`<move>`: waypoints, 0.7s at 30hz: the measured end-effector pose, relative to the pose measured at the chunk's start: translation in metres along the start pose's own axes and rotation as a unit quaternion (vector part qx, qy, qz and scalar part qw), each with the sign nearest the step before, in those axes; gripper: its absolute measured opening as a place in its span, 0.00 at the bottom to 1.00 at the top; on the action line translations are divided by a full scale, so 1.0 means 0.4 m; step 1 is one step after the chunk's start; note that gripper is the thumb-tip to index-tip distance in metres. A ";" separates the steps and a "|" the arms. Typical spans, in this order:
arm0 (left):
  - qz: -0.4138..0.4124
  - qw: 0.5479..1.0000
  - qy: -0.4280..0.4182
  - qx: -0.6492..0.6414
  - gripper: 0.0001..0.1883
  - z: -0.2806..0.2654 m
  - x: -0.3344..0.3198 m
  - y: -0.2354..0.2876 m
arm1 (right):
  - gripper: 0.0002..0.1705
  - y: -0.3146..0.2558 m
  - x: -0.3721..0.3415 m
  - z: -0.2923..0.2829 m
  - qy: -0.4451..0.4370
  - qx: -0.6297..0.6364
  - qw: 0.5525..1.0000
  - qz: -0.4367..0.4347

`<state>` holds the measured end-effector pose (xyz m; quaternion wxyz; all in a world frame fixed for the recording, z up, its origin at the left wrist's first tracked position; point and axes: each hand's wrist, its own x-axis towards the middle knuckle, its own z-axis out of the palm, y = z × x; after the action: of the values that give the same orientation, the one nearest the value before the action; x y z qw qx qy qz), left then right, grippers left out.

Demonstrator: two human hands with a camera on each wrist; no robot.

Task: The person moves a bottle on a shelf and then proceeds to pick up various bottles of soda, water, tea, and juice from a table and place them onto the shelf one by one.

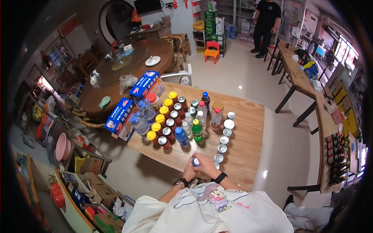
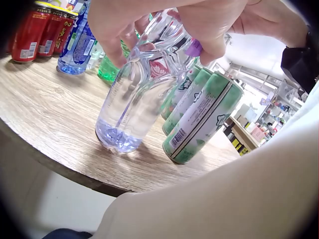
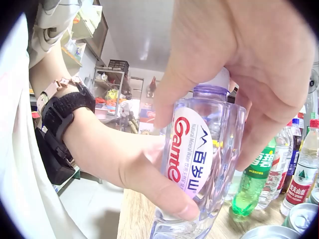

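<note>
Near the front edge of the wooden table (image 1: 244, 116), both hands are on a clear water bottle (image 2: 130, 104) with a red-and-blue label and purple cap (image 3: 215, 82). The left hand (image 1: 189, 171) grips its body, the thumb lying across the label in the right wrist view. Higher up, the right hand (image 1: 206, 166) curls its fingers around the cap and neck. The bottle's base is at the tabletop in the left wrist view. To its right runs a row of green cans (image 2: 204, 119). Beyond it stand a green soda bottle (image 1: 197, 131) and a blue-labelled bottle (image 1: 181, 136).
Rows of red cans (image 1: 163, 142) and yellow-lidded cans (image 1: 155, 127) stand left of the bottles. Two blue boxes (image 1: 121, 116) flank large clear bottles (image 1: 140, 123). A round table (image 1: 155, 50) lies beyond. A person in black (image 1: 267, 23) stands at the back.
</note>
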<state>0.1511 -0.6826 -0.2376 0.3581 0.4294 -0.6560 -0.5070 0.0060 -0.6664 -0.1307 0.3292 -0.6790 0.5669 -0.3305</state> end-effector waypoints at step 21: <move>-0.006 0.999 -0.033 0.032 0.39 -0.018 0.010 -0.004 | 0.29 0.000 0.008 -0.005 -0.007 0.007 1.000 -0.008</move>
<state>0.1564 -0.6890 -0.2373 0.3193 0.4270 -0.6810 -0.5020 0.0049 -0.6697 -0.1293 0.3352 -0.6835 0.5567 -0.3324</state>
